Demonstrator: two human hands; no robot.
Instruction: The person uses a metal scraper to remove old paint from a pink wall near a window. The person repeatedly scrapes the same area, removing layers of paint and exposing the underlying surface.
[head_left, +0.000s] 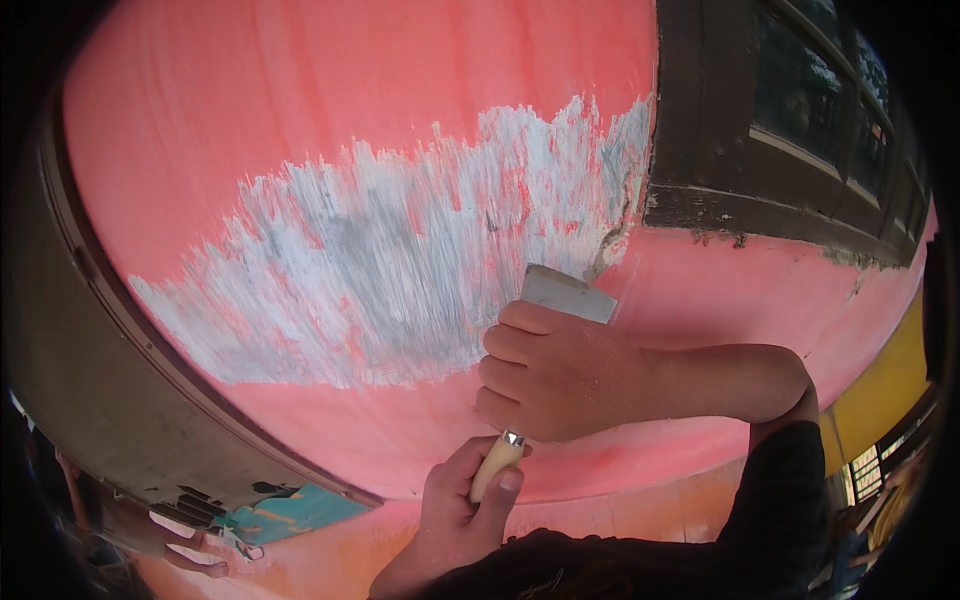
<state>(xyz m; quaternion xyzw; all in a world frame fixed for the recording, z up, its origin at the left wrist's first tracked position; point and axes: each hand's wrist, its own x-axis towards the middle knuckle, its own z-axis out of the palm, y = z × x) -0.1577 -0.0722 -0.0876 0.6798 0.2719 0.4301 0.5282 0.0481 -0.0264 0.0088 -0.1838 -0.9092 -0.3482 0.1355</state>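
Observation:
A scraper with a wide flat metal blade (568, 295) and a pale wooden handle (496, 468) is in both my hands. My left hand (459, 495) grips the handle near its lower end. Higher up, the fingers of my right hand (555, 375) wrap around the tool just below the blade, hiding the part between blade and ferrule. The blade's edge points up, in front of the pink painted wall (375, 67); contact with it I cannot tell. Left of the blade spreads a large streaked grey-white patch (390, 255), where pink paint remains in spots.
A dark wooden window frame (697, 150) with glass panes borders the wall at upper right; the plaster (611, 251) by its corner is cracked. A brown frame edge (142, 330) runs down the left. Another person's legs (142, 532) show at lower left.

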